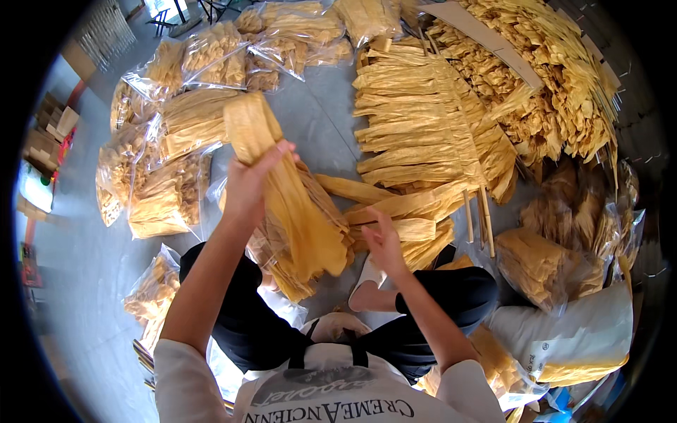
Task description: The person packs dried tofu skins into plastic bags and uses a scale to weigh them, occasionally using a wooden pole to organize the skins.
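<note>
My left hand [252, 180] is closed round a folded strip of yellow dried tofu skin [296, 204], held up in front of me. Its top loops over above my fingers, and its lower end fans out over a stack of the same strips [337, 218] that sits between my legs, partly in a clear bag. To the right, my right hand [384, 243] has its fingers apart and nothing in them. It hovers close to loose tofu skin strips [402, 206] lying between the stack and a row of strips on thin sticks [416, 120].
Clear bags of tofu skin [169, 204] line the left and far side. A large heap of strips [564, 77] rises at the far right, with a cardboard piece [486, 39] on it. More bags [543, 261] and a white sack [578, 331] lie near my right knee.
</note>
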Motion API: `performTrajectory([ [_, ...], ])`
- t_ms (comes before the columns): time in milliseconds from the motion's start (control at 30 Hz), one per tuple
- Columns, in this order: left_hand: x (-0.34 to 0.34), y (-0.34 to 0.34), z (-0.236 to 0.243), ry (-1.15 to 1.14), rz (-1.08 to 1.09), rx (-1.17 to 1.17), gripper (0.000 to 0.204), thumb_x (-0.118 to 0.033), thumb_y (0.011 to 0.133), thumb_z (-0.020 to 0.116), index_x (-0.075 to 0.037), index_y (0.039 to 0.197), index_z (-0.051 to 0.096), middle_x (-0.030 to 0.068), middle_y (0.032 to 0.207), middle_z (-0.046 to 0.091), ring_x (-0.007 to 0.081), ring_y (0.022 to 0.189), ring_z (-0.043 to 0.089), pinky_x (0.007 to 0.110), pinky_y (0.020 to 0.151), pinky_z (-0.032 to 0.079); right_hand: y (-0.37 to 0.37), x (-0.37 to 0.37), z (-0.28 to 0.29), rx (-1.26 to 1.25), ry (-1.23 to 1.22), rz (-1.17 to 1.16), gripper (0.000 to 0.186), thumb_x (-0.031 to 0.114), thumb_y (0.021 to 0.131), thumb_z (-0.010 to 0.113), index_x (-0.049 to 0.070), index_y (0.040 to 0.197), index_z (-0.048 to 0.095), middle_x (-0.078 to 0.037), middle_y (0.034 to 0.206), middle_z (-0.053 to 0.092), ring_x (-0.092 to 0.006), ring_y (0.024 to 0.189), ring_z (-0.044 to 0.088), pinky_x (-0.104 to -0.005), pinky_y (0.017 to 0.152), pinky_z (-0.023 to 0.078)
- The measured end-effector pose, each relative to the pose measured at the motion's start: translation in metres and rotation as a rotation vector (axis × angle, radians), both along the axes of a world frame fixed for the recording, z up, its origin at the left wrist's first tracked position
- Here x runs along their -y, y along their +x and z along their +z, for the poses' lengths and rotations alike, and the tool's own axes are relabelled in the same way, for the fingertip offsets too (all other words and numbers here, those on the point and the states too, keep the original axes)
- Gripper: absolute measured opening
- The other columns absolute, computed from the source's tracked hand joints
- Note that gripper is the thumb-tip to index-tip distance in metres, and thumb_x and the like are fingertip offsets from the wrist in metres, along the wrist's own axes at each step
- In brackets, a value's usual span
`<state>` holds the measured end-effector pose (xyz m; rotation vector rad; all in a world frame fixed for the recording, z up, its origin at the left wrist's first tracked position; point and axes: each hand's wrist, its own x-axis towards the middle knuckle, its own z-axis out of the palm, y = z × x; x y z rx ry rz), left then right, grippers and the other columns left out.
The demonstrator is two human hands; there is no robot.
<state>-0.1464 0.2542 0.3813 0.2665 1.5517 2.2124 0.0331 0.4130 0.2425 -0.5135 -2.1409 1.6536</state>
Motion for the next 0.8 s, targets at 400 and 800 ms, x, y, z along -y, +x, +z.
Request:
performTrajectory([
  [400,-0.004,-0.027,-0.001,-0.077,0.079,0.03,0.022,-0.012,0.079,0.065,-0.005,0.098,0.055,0.0029,0.079,0.058,0.0123,0.077,0.056,0.027,0.071,0.043,-0.053,-0.157,-0.157,0.643,0.875,0.095,0.049,0.014,0.079,0.054,-0.004,0.123,0.039,-0.026,0.12,0.044,-0.0409,0.115,0.038,-0.043,0.097,0.031],
  [800,0.0,-0.031,-0.002,-0.154,0.099,0.026,0.023,-0.01,0.077,0.066,-0.004,0.097,0.057,0.0019,0.083,0.058,0.012,0.079,0.056,0.027,0.074,0.043,-0.007,-0.109,-0.186,0.761,0.813,0.15,0.035,0.017,0.066,0.065,0.003,0.096,0.052,-0.02,0.088,0.055,-0.0366,0.085,0.054,-0.0455,0.07,0.044],
])
